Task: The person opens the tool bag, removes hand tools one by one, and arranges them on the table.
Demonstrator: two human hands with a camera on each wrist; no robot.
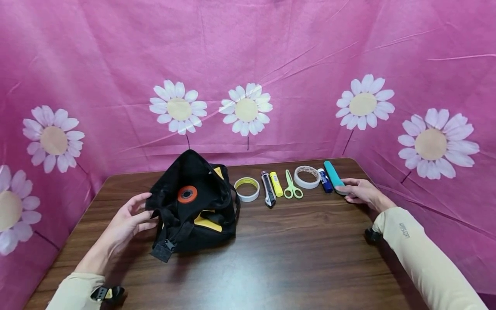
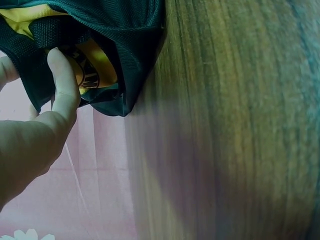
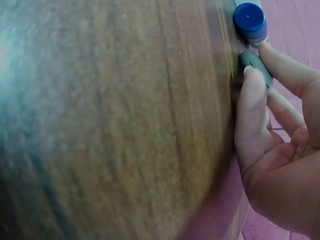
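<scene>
A black bag (image 1: pixel 217 211) with yellow patches stands on the left of the table, its mouth gaping and an orange disc (image 1: pixel 187 194) showing inside. My left hand (image 1: pixel 129 219) grips the bag's left rim; in the left wrist view the thumb (image 2: pixel 65 82) presses against the dark fabric. At the right end of a row of stationery lies a teal stapler (image 1: pixel 332 173). Its near end is pinched between the thumb and fingers of my right hand (image 1: pixel 360 192). The right wrist view shows only the stapler's rounded end (image 3: pixel 256 67), beside a blue-capped glue stick (image 3: pixel 250 19).
Left of the stapler lie a blue glue stick (image 1: pixel 325 181), a tape roll (image 1: pixel 296 177), green scissors (image 1: pixel 291 189), a yellow stick (image 1: pixel 276 184), a utility knife (image 1: pixel 268 189) and another tape roll (image 1: pixel 248 198). A pink flowered cloth (image 1: pixel 294 51) hangs behind the wooden table (image 1: pixel 286 258).
</scene>
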